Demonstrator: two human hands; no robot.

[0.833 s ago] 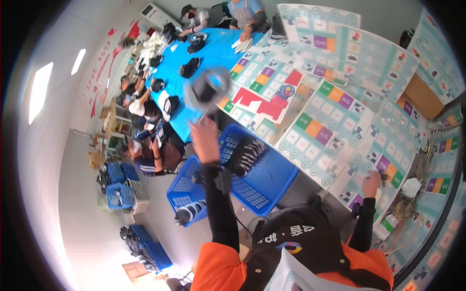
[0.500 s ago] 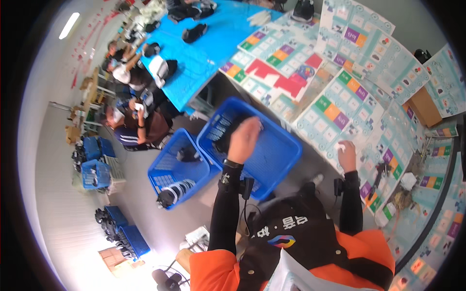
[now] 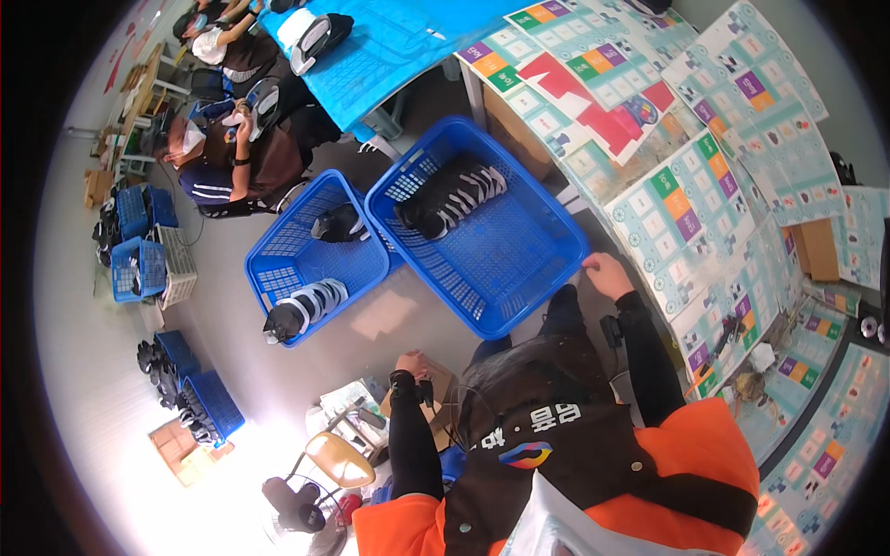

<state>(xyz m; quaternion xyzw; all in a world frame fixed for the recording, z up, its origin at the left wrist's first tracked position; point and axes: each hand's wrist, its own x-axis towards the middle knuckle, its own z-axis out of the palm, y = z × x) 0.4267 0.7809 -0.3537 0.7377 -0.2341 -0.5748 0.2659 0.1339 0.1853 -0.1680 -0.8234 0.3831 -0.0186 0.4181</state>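
My left hand [image 3: 412, 364] hangs low over the floor, left of my legs, with its fingers curled in and no object showing in them. My right hand [image 3: 606, 275] is beside the right corner of a large blue plastic basket [image 3: 521, 320]. Its fingers are drawn together at the rim; whether they touch it or hold something small I cannot tell. A row of black shoes with white soles [image 3: 451, 199] stands packed against the far left side of that basket. To its left, a second blue basket [image 3: 262, 255] holds another shoe row [image 3: 311, 308] and a black shoe [image 3: 338, 223].
A table covered with printed sheets [image 3: 640, 199] runs along my right. Beyond the baskets is a blue-topped table [image 3: 389, 60] with shoes on it. A seated co-worker [image 3: 232, 157] is at the far left. A stool [image 3: 341, 461] stands near my left arm.
My left hand has left the shoes in the large basket and come back low toward me. My right hand has moved from over the sheet-covered table to the basket's right corner. The view has shifted.
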